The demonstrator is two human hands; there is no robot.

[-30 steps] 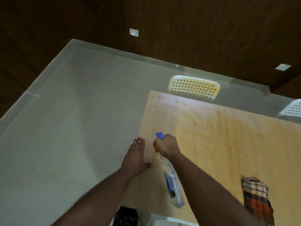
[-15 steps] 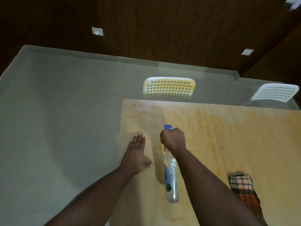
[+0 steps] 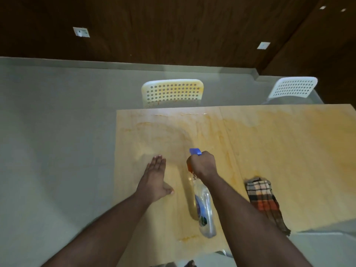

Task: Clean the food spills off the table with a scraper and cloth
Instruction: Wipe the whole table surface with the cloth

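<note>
My right hand [image 3: 202, 163] grips the neck of a clear spray bottle [image 3: 204, 211] with a blue nozzle, held above the light wooden table [image 3: 279, 151]. The nozzle points away from me, over orange smears on the tabletop. My left hand [image 3: 155, 178] rests flat on the table near its left edge, fingers straight. A checked cloth [image 3: 264, 197] lies crumpled on the table to the right of my right arm. No scraper is in view.
A stained white perforated chair [image 3: 172, 92] stands at the table's far edge, and a second white chair [image 3: 293, 86] at the far right. Grey floor lies to the left, with a dark wood wall behind.
The view has swung so the table sits more squarely before me. My right hand with the bottle has shifted slightly right and forward. The left hand stays flat on the table.
</note>
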